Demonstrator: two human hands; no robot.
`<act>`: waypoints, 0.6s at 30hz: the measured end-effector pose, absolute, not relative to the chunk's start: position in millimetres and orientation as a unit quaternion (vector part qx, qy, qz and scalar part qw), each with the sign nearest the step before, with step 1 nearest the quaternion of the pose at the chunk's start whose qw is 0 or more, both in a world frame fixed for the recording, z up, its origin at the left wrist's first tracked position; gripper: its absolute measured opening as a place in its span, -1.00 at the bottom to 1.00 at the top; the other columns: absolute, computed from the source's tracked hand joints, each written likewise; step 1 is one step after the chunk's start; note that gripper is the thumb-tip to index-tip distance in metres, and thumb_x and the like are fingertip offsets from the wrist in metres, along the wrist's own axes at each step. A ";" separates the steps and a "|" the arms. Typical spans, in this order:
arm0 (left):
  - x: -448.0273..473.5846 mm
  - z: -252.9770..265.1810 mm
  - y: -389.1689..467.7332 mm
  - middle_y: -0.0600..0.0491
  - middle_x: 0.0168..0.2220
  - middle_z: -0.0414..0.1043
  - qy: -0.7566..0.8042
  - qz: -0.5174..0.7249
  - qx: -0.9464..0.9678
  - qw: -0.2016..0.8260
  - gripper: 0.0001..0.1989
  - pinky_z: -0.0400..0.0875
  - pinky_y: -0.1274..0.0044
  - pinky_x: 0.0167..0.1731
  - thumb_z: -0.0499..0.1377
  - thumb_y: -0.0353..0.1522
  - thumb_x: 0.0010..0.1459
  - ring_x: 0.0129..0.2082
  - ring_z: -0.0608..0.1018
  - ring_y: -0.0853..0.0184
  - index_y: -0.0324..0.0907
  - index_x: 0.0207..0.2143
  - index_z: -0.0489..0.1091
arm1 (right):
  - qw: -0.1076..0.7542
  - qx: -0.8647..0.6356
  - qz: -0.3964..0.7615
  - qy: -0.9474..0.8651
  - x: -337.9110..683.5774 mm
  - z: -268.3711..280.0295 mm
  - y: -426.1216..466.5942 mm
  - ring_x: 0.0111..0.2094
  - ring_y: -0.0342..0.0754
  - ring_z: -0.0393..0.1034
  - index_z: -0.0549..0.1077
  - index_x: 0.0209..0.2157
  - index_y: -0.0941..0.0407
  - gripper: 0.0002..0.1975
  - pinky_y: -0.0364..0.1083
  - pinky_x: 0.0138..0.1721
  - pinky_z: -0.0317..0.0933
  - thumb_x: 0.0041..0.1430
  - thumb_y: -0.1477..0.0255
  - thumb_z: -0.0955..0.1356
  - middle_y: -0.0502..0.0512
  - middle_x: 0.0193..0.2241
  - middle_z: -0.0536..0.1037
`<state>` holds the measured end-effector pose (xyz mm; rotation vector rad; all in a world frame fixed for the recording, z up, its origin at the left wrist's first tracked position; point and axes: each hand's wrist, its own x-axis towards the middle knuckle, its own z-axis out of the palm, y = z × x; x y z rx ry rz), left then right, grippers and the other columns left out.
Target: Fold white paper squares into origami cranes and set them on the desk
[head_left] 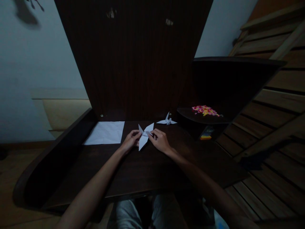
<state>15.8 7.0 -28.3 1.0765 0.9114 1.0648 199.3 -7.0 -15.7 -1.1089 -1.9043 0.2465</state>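
Note:
Between my two hands is a white paper crane (143, 141), its wings spread toward the back and the front. My left hand (131, 140) is closed on its left end, thumb and fingers pinching the paper. On the right end, my right hand (160, 139) pinches the other narrow point, fingers curled. Behind my right hand a second white paper crane (167, 121) rests on the dark desk near the back panel. To the left of my left hand lie white paper sheets (105, 133), flat on the desk.
The dark wooden desk (133, 178) has a raised side board (54, 159) on the left. At the right, a low shelf (184, 113) carries a heap of small pink, red and yellow pieces (205, 110). Wooden slats (281, 101) stand beyond it.

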 end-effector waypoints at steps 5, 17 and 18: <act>13.7 -30.1 12.0 0.17 -0.57 0.37 0.445 0.515 0.484 0.550 -0.60 0.44 0.52 -0.57 0.09 -0.08 0.15 -0.63 0.52 0.36 -0.15 -0.11 0.17 | 0.512 -0.505 0.066 -0.692 198.4 -12.0 14.4 -0.55 -0.13 0.19 0.39 -0.53 0.12 -0.80 -0.13 -0.40 0.08 0.12 0.36 0.28 0.02 -0.56 0.36; -5.2 -32.2 13.8 -0.12 -0.24 0.45 0.588 0.346 0.730 0.037 -0.74 0.32 0.40 -0.19 0.04 -0.37 0.16 -0.22 0.49 0.17 -0.21 -0.09 0.31 | 0.500 -0.644 -0.011 -0.579 197.4 -32.7 78.1 -0.44 -0.07 0.31 0.37 -0.52 0.13 -0.81 -0.13 -0.33 0.09 0.13 0.40 0.25 0.07 -0.49 0.48; -6.1 -32.7 14.5 -0.13 -0.22 0.44 0.592 0.328 0.736 0.013 -0.75 0.31 0.39 -0.17 0.04 -0.37 0.16 -0.19 0.47 0.16 -0.22 -0.10 0.32 | 0.494 -0.653 -0.011 -0.574 196.7 -35.4 81.1 -0.43 -0.07 0.31 0.38 -0.51 0.13 -0.81 -0.13 -0.33 0.08 0.13 0.40 0.25 0.08 -0.48 0.49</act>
